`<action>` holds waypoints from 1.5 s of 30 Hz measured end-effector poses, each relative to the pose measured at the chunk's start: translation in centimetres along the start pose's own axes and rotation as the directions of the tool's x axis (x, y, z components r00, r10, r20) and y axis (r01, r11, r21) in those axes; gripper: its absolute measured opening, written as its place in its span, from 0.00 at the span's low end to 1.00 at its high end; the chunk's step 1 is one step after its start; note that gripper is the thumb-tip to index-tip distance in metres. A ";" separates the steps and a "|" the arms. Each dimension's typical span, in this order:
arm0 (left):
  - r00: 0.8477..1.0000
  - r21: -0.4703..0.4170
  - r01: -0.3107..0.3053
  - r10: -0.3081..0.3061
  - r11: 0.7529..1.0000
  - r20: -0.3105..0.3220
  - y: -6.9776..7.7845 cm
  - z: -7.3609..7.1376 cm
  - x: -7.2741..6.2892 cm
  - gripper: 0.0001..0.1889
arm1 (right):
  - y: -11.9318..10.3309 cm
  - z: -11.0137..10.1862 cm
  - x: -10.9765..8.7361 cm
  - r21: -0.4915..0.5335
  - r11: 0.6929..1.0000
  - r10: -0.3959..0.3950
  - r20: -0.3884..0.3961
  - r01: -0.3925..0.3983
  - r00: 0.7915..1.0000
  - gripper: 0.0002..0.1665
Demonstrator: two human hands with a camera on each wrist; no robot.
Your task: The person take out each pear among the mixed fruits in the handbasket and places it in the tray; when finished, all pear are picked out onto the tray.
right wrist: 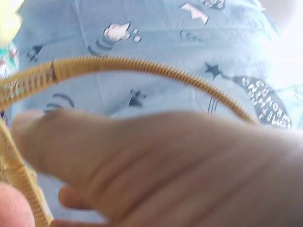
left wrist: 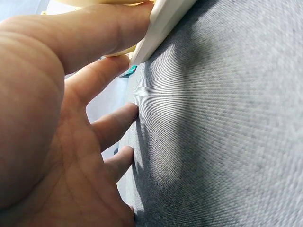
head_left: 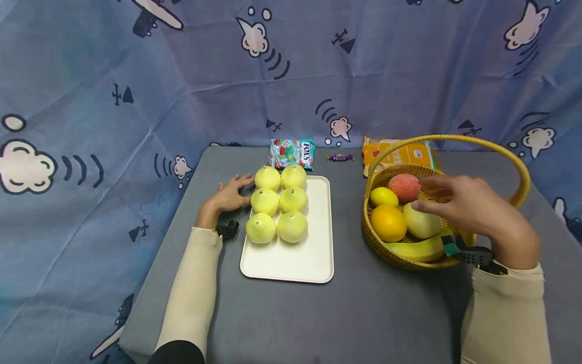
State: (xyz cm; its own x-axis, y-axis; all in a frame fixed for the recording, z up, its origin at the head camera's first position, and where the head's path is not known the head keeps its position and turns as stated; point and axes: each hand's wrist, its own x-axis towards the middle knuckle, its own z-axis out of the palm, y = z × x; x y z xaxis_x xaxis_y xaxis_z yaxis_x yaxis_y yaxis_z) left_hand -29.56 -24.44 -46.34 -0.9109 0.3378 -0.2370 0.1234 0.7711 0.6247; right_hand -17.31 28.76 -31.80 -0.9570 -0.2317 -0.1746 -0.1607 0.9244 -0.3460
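Note:
My left hand (head_left: 230, 195) rests at the left edge of a white tray (head_left: 313, 258). In the left wrist view its fingers are spread, and the thumb and forefinger touch the tray's rim (left wrist: 158, 28). On the tray stand several round, pale yellow-green fruits (head_left: 292, 226) in two columns. My right hand (head_left: 477, 207) hovers over a wicker basket (head_left: 374, 241), fingers loosely bent, with nothing visible in its grasp. Under it lie a peach (head_left: 403, 187), a lemon (head_left: 384, 196), an orange (head_left: 388, 223), a pale green round fruit (head_left: 420, 222) and a banana (head_left: 416, 250).
The basket's tall handle (head_left: 454, 137) arches behind and right of my right hand. Behind the tray lie a green candy bag (head_left: 292, 153) and a purple wrapped candy (head_left: 340, 157). An orange packet (head_left: 416, 154) sits behind the basket. A patterned blue curtain (head_left: 204, 65) hangs beyond the grey table (head_left: 282, 323).

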 end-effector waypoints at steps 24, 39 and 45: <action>1.000 0.013 0.010 -0.010 1.000 -0.001 0.0 -0.1 -0.1 0.40 | 3.3 3.4 4.3 -0.032 0.998 0.062 0.167 -0.057 0.984 0.37; 1.000 0.018 0.011 -0.011 1.000 0.004 0.1 -0.2 -0.1 0.41 | 3.2 3.4 4.3 -0.059 0.995 0.086 0.197 -0.076 0.976 0.46; 1.000 0.020 0.005 -0.005 1.000 0.003 0.1 -0.2 -0.1 0.41 | 3.1 3.3 4.1 -0.041 0.997 0.068 0.184 -0.061 0.981 0.44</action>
State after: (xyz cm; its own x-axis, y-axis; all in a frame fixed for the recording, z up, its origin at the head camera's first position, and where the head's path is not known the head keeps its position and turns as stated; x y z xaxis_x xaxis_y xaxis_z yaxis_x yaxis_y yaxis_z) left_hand -29.51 -24.52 -46.12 -0.9103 0.3356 -0.2425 0.1266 0.7832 0.6088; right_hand -20.92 29.69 -36.65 -0.9049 -0.2203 -0.3641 -0.1116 0.9485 -0.2964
